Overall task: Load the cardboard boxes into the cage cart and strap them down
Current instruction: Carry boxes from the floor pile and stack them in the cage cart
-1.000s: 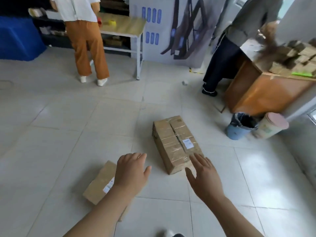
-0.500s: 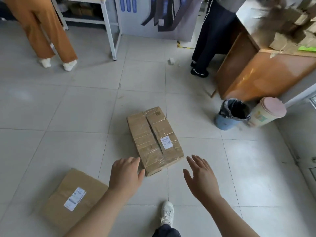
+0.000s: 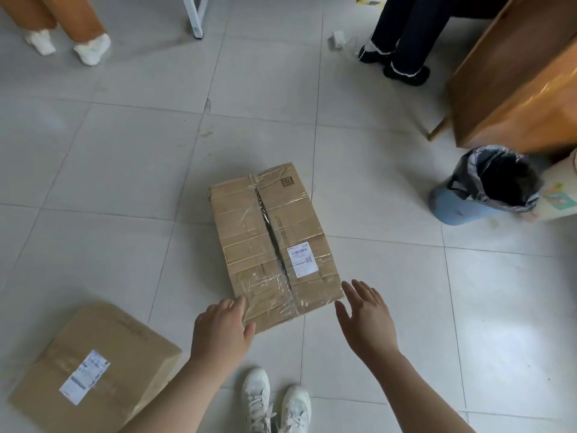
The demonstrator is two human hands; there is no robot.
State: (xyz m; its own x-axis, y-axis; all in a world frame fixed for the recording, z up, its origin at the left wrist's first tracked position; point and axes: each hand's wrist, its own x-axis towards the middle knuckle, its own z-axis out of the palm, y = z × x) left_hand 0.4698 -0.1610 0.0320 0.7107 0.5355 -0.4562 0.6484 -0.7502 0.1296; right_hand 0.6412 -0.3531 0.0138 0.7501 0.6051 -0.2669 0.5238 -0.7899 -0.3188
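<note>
Your fingers (image 3: pixel 235 306) are straight and spread on both hands, gripping nothing: your left hand (image 3: pixel 218 332) reaches the near left corner of the taped box (image 3: pixel 271 242), and your right hand (image 3: pixel 365 320) hovers just beside its near right corner. The taped box lies flat on the floor (image 3: pixel 125 182), with a second box (image 3: pixel 90 367) to its near left. Its top seam gapes, so lifting by the flaps could tear the tape; take it under the base.

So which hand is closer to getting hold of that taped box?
Left, slightly. The left hand overlaps the near corner of the taped box; the right hand hangs open beside the other corner, apparently not touching.
</note>
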